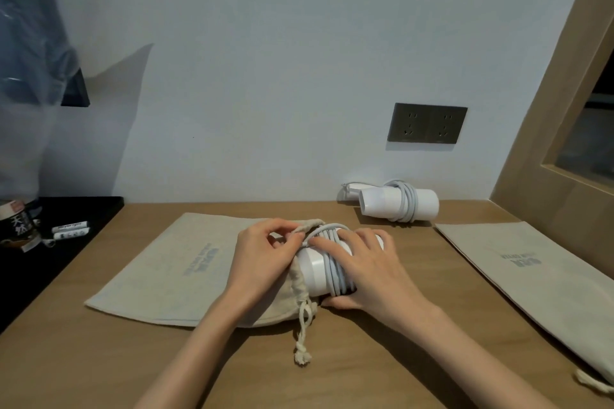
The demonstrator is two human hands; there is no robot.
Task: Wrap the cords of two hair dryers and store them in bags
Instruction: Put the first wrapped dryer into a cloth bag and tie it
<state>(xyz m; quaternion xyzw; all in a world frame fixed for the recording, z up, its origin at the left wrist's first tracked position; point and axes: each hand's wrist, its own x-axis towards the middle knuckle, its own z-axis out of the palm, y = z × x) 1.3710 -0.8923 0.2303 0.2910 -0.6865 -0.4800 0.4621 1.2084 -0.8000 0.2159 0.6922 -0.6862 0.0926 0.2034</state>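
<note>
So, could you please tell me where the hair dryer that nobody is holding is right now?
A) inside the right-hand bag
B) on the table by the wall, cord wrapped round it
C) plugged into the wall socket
B: the free hair dryer lies on the table by the wall, cord coiled round it, nothing in the wall socket.

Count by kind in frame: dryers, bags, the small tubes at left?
White cord-wrapped hair dryers: 2
Beige cloth drawstring bags: 2
Small white tubes: 2
Total: 6
</note>
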